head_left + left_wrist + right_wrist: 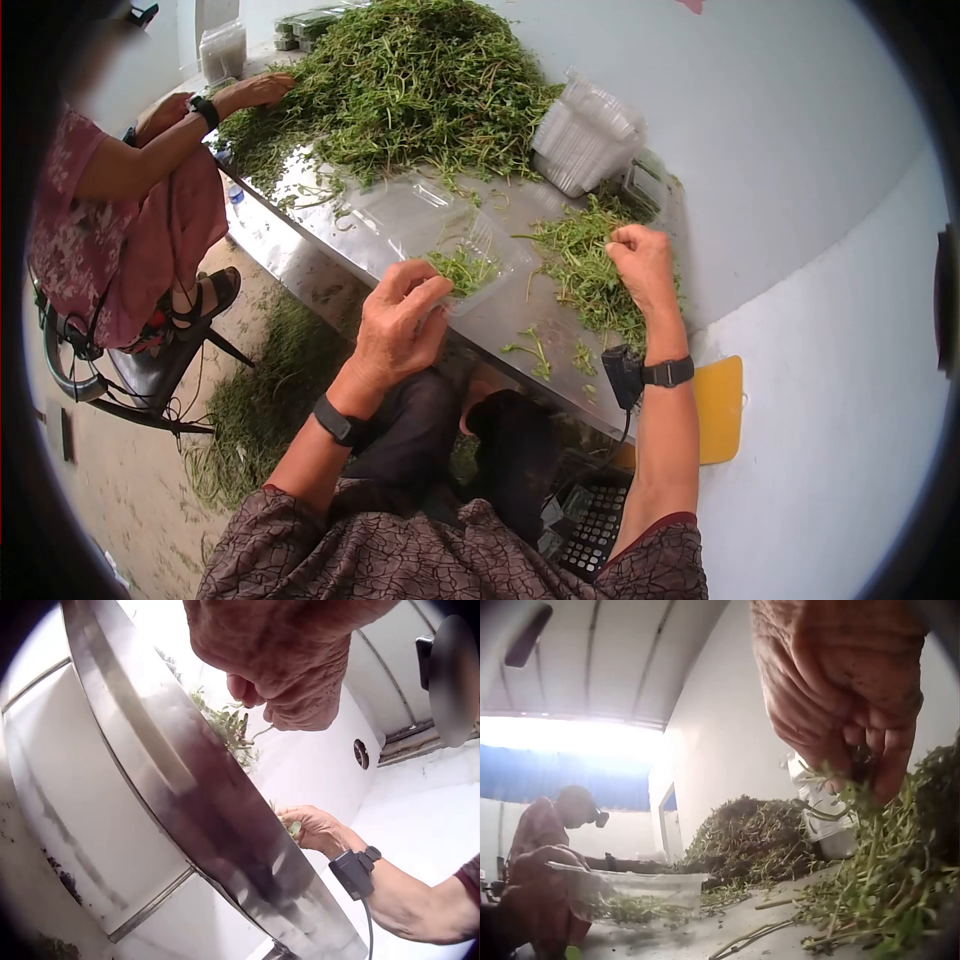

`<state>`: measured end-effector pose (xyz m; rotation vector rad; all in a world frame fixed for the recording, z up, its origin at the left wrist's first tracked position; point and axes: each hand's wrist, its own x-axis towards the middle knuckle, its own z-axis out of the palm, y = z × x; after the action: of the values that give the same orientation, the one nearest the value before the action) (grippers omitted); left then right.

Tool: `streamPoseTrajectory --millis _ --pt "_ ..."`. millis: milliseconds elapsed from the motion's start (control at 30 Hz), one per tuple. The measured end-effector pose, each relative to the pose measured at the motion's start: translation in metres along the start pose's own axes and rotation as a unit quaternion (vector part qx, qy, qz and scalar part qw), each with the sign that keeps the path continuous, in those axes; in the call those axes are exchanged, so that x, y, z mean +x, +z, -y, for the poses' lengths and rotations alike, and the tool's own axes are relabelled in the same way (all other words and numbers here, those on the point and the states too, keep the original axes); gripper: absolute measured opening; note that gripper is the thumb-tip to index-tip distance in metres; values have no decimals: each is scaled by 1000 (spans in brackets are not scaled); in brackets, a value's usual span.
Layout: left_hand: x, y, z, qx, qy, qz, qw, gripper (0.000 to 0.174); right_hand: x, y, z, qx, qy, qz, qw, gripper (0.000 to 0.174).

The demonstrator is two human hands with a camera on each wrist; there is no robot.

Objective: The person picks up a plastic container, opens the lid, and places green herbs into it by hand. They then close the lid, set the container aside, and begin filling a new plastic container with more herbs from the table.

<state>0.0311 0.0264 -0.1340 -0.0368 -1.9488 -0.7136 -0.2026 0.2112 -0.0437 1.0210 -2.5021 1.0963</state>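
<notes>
Head view: a person's left hand [405, 325] is at the near corner of a clear box [512, 268], its fingers curled; I cannot tell whether they grip the rim. The box lies on the metal table [515, 312], close to the front edge, with its lid [400, 212] folded open on the far left side and some cut greens [465, 270] inside. The right hand [645, 262] is over a small pile [585, 262] to the right of the box, its thumb and fingers drawn together; the right wrist view shows them pinching stems at the top of that pile. A loose sprig [540, 352] lies on the table in front of the small pile.

Beyond the box, a large heap [410, 90] of the same greens covers much of the table's far part. A leaning stack [590, 130] of clear boxes stands between the heap and the small pile, near the wall. At left, a second person [100, 200] sits on a chair [150, 375], one arm stretched to the left edge of the heap. More stems [260, 400] lie on the floor between the chair and the table. A yellow board [720, 410] is against the wall beside the right forearm, and a dark crate [598, 525] sits below, under that arm.
</notes>
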Motion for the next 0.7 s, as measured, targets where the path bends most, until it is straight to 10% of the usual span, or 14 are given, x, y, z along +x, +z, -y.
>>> streamPoseTrajectory --millis 133,500,700 --pt "0 14 1 -21 6 28 999 40 -7 -18 -7 191 109 -24 975 4" --pt "0 29 13 -54 25 53 997 45 -18 0 61 476 65 -4 877 10" --pt "-3 25 11 -69 -12 78 995 47 -38 26 45 319 141 91 933 23"
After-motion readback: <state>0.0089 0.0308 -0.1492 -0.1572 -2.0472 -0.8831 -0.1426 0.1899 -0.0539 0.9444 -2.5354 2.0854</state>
